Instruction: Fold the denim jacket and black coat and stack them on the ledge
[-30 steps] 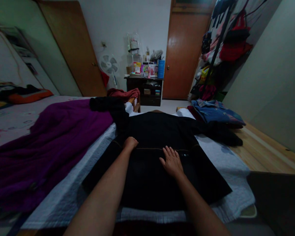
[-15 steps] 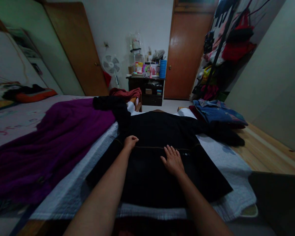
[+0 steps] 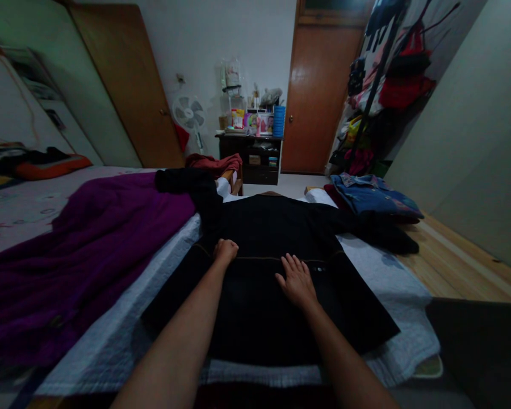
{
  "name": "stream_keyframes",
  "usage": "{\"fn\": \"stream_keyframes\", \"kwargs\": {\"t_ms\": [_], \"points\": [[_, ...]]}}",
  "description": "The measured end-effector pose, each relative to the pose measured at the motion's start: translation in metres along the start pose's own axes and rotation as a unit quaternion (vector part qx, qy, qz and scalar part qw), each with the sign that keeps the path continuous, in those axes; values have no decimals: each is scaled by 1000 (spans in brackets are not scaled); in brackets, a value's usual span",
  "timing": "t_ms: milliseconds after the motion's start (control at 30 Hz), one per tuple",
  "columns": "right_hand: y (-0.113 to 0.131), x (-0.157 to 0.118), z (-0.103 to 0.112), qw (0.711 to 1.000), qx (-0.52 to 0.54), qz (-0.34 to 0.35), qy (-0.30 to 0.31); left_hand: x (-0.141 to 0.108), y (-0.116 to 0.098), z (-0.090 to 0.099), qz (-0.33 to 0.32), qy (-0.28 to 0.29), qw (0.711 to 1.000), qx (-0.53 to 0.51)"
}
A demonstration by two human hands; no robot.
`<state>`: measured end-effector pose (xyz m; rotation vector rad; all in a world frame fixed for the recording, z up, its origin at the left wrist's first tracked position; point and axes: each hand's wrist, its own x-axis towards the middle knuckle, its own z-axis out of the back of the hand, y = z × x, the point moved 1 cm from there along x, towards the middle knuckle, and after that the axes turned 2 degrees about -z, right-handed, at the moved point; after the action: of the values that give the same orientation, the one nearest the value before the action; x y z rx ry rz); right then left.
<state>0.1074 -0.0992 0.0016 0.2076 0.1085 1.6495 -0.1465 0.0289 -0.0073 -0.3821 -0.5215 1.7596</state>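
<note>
A black jacket (image 3: pixel 264 301) lies spread out on a white quilted sheet, collar at the far end and sleeves out to both sides. A thin brown seam line runs across its middle. At the left of that seam my left hand (image 3: pixel 225 250) is closed, fingers curled against the cloth; what they pinch is partly hidden by the hand. My right hand (image 3: pixel 298 281) rests flat on the jacket, right of centre, its fingers spread just over the seam. Small pale marks show on the cloth to its right.
Purple clothing (image 3: pixel 111 238) covers the bed on the left. A folded denim garment (image 3: pixel 375 196) sits atop dark red cloth at the right, on wooden boards (image 3: pixel 464 255). Beyond stand a fan (image 3: pixel 189 113), a dark cabinet (image 3: pixel 249 162) and a door (image 3: pixel 315 96).
The view has shifted slightly. My left hand's fingers have curled in more tightly at the same spot on the jacket. My right hand stays flat on the cloth.
</note>
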Motion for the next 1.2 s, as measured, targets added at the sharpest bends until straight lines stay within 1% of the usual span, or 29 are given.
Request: {"fn": "stream_keyframes", "kwargs": {"t_ms": [133,300,433,533,633,800,967,1100,1200], "points": [[0,0,-1,1000,-2,3,-3,-2,4,4,16,-18,1000,-1],[1,0,0,1000,-6,-1,5,-3,9,9,2,-35,999,-18],[1,0,1,1000,-3,-5,8,-7,6,8,-20,-20,999,-22],[1,0,1,1000,-1,-4,8,-9,3,6,-25,-4,1000,-15],[1,0,1,1000,-2,-5,13,-8,1,5,-14,5,1000,-5],[2,0,2,1000,-2,-5,11,-9,-4,5,11,3,1000,10],[2,-1,3,1000,-2,-3,8,-16,-6,6,13,-27,999,14],[1,-1,2,1000,1,0,2,-18,-3,13,21,-67,998,2],[1,0,0,1000,-1,-2,-1,-18,-3,17,16,-78,997,-5]]}}
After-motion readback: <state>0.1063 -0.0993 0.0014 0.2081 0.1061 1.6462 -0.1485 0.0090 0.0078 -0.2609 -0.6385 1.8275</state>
